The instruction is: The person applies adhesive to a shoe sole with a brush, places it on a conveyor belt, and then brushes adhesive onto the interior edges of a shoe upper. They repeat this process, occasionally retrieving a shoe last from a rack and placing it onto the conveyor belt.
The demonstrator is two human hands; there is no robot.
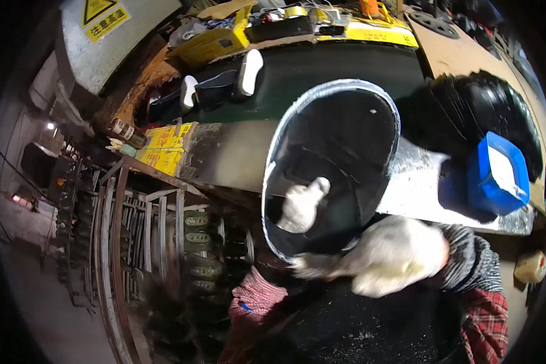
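Note:
A large dark oval thing with a pale rim (370, 139), like a tub tipped toward me, fills the middle; its exact kind is unclear. My right hand (400, 255), in a whitish glove, is closed at its lower rim, the fingertips blurred. Within the oval's outline shows my left hand (300, 207), also in a pale glove. One finger or thumb of it sticks out to the right; motion blurs the others, and whether it grips anything cannot be made out. A red checked sleeve (258, 294) covers the left forearm.
Shoes with white soles (250, 73) lie on a dark green belt (340, 64). At right stand a blue container (494, 176) and a black plastic bag (491, 115). A metal rack (121, 261) holding several green shoes (203, 255) stands lower left. Yellow boxes (215, 45) sit behind.

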